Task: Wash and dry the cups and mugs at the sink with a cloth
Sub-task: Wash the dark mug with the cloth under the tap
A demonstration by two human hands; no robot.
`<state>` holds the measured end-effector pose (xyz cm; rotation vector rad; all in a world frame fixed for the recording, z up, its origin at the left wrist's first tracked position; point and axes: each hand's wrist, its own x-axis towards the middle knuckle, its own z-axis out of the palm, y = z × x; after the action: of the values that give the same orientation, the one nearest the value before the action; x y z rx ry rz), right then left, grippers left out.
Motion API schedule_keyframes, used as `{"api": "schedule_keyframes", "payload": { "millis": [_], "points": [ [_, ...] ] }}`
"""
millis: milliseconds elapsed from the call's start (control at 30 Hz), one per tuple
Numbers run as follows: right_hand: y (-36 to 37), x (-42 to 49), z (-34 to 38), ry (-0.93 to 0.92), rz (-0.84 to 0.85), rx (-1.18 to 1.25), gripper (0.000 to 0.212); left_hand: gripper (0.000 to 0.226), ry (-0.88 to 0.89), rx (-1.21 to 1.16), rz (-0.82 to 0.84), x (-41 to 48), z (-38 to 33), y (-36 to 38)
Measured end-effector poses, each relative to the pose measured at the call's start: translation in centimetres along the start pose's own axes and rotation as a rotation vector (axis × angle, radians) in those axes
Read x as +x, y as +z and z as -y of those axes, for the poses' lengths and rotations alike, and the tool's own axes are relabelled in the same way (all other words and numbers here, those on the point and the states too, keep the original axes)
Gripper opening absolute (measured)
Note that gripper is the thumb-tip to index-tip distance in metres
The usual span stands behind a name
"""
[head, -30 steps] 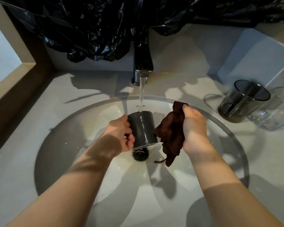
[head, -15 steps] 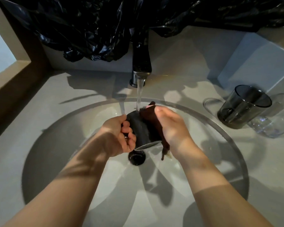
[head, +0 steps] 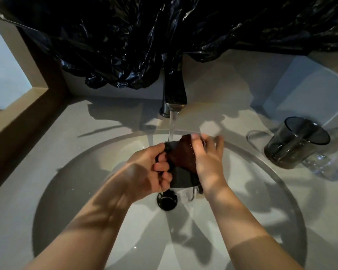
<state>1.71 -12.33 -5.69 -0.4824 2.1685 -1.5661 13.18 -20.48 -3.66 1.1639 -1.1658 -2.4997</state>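
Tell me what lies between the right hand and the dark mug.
The brown cloth, which the right hand holds against the mug, as the head view shows.

Left grip [head: 144,172], right grip [head: 208,162] bare; forearms [head: 98,221] bare to frame edge, shadow bands across them

Dark grey mug [head: 180,179], dark brown cloth [head: 183,154], smoky grey glass [head: 295,143], pale sink [head: 70,191].
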Motion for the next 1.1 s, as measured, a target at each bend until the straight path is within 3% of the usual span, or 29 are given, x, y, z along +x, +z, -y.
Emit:
{"api": "schedule_keyframes", "payload": {
  "millis": [133,200,300,367,467,567,633,700,767,900,1000,1100],
  "points": [
    [-0.5,-0.4,0.6,0.096,0.073,0.112,0.045,0.045,-0.005,-0.015,0.081,0.1,-0.3,-0.8],
    [-1.6,-0.3,0.9,0.218,0.234,0.279,0.039,0.040,-0.028,-0.036,0.174,-0.2,-0.6,-1.4],
    [-2.9,-0.1,1.2,0.411,0.497,0.551,0.051,0.038,-0.036,-0.077,0.296,-0.6,-0.8,-2.0],
    [-2.3,0.1,0.7,0.429,0.519,0.545,0.057,0.039,0.034,0.024,0.141,-0.3,-0.5,-1.6],
    [-0.8,0.0,0.0,0.404,0.496,0.535,0.078,0.029,0.406,0.363,-0.196,0.3,0.4,-0.4],
    [-0.5,0.0,0.0,0.404,0.511,0.576,0.070,0.027,0.671,0.498,-0.343,1.0,0.8,-0.5],
    [-0.5,-0.2,0.3,0.404,0.526,0.613,0.060,0.020,0.683,0.483,-0.340,0.9,0.7,-0.3],
    [-0.2,-0.4,0.1,0.425,0.547,0.641,0.061,0.020,0.520,0.180,-0.228,0.4,0.7,0.5],
    [0.5,-0.4,0.1,0.431,0.484,0.580,0.062,0.026,0.356,-0.095,-0.160,0.3,0.8,1.1],
    [1.7,-0.9,-0.1,0.161,0.152,0.096,0.063,0.008,0.406,-0.110,-0.362,1.2,1.6,1.9],
    [2.6,-2.8,0.2,-0.083,0.217,-0.187,0.054,0.013,0.482,0.018,-0.465,1.6,1.8,2.1],
    [2.5,-1.3,0.6,0.062,0.203,-0.054,0.050,0.015,0.510,0.080,-0.455,1.3,2.1,2.1]
  ]
}}
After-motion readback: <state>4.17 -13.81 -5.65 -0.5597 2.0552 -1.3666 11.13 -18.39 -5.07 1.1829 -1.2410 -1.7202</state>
